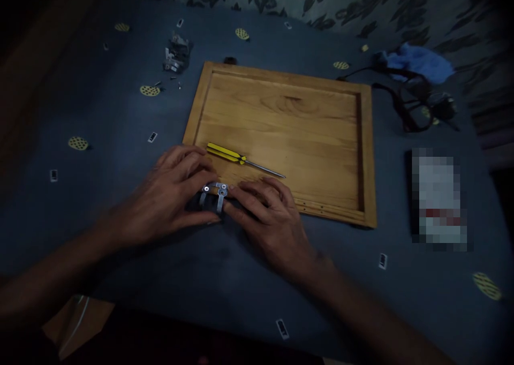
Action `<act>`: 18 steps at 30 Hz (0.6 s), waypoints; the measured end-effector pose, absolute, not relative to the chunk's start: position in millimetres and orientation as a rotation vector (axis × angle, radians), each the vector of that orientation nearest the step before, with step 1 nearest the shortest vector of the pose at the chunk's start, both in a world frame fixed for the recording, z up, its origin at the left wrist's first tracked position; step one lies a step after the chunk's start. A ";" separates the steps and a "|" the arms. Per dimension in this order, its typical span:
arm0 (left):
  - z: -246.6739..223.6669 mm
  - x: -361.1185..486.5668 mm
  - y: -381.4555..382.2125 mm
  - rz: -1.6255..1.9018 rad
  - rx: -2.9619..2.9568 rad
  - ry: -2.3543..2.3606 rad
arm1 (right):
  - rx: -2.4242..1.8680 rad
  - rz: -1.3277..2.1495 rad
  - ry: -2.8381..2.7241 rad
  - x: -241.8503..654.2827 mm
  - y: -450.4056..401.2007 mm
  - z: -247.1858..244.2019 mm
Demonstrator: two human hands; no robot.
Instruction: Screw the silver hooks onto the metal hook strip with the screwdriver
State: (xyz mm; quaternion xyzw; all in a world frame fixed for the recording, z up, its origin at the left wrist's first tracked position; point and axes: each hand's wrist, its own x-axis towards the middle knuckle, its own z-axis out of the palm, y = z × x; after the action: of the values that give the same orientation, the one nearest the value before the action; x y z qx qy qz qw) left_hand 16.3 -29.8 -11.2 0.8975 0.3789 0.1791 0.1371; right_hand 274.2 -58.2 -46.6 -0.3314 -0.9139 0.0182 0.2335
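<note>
Bracket (pixel 222 190) between left grip (pixel 160 199) and right grip (pixel 273 218), at near edge of wooden panel (pixel 277 121); clenched or released, unclear

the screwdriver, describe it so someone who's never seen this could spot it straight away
Find the wooden panel on the blue cloth. On it, just beyond the left hand and right hand, lies the screwdriver. Its yellow-and-black handle and long thin shaft set it apart from the silvery bracket between the hands.

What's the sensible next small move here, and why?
Probably reach the right hand for the yellow screwdriver: it lies on the wooden panel just beyond the metal bracket, whose cross-slotted screw heads face up, while the left hand could steady the bracket.
</note>
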 end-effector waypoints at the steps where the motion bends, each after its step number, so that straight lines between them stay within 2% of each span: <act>1: -11.6 16.5 -29.8 0.524 2.612 1.093 | -0.911 0.045 -2.509 274.1 -58.2 -46.3; 18: -13.0 18.1 -30.0 0.487 2.654 1.062 | -0.909 0.057 -2.510 273.7 -57.8 -46.7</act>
State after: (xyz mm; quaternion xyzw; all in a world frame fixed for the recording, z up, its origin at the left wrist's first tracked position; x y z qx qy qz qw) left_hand 18.1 -30.0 -13.0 0.9085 0.3635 0.1668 0.1208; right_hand 273.7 -57.8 -46.7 -0.3308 -0.9141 0.0209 0.2335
